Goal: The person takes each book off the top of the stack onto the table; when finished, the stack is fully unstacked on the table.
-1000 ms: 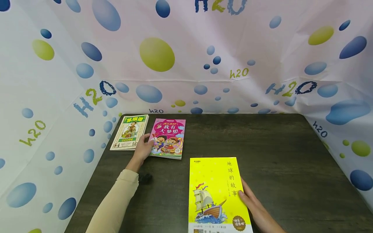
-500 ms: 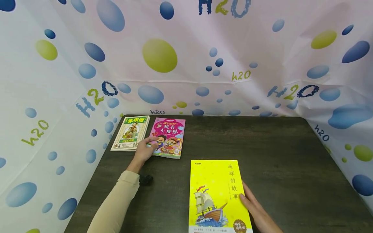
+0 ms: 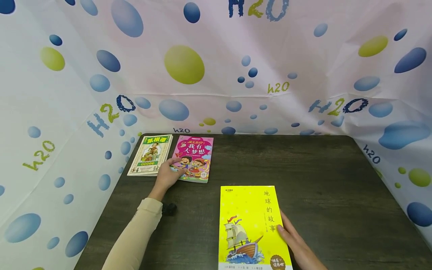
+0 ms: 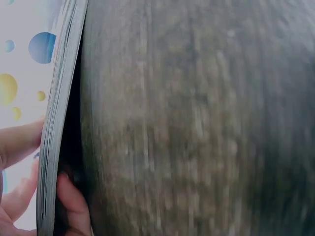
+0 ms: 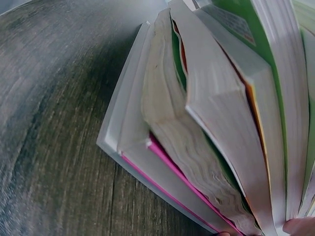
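My left hand (image 3: 168, 175) grips the lower left side of a pink children's book (image 3: 199, 150) that lies at the back left of the table. In the left wrist view the book's page edge (image 4: 58, 118) stands between the fingers (image 4: 73, 199), some on each face. Just left of it lies a cream and green book (image 3: 150, 153). At the front, my right hand (image 3: 297, 243) holds the right side of a yellow book (image 3: 251, 221) with a sailing ship on its cover. The right wrist view shows several stacked books (image 5: 216, 113) with fingertips (image 5: 298, 226) at their edges.
The dark wooden table (image 3: 303, 172) extends to the right and between the books. Behind it and along both sides hangs a white sheet (image 3: 222, 48) with blue and green spots. A small black object (image 3: 170, 209) shows beside the left wrist.
My left hand has slid farther over the pink book, its thumb now on the cover. The pink book has shifted slightly left. My right hand and the yellow book have hardly moved.
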Demonstrator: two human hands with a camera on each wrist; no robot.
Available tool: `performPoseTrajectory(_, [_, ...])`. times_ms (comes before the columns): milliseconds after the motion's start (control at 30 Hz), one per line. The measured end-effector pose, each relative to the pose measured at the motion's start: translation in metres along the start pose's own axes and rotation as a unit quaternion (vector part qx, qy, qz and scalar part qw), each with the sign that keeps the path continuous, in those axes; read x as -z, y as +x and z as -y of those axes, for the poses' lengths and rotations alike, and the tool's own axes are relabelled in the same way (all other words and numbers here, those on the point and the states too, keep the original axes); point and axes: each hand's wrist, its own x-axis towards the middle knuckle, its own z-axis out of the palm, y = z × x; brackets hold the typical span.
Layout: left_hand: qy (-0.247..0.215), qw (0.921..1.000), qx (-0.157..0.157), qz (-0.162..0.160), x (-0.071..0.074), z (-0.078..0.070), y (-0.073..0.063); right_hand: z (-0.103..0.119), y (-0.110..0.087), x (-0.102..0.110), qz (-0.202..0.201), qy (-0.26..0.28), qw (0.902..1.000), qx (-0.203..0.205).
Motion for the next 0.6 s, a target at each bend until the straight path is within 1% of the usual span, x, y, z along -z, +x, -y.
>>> performPoseTrajectory(200, [0.032, 0.9988, -0.025, -0.027, -0.002, 0.001, 0.0, 0.0, 0.0, -0.002, 0.007, -0.005, 0.9999, 0.005])
performPoseTrajectory(333, [0.061, 0.9963, -0.04, -0.046, -0.003, -0.001, -0.001, -0.001, 0.0, -0.003, 0.005, -0.009, 0.9999, 0.005])
performPoseTrajectory(467, [0.108, 0.9907, -0.039, -0.073, -0.005, -0.006, -0.005, 0.0, 0.0, -0.002, 0.012, 0.001, 0.9999, 0.005])
performPoseTrajectory(600, [0.158, 0.9817, -0.041, -0.099, -0.008, -0.01, -0.007, 0.001, 0.0, 0.0, 0.022, 0.01, 0.9997, 0.009])
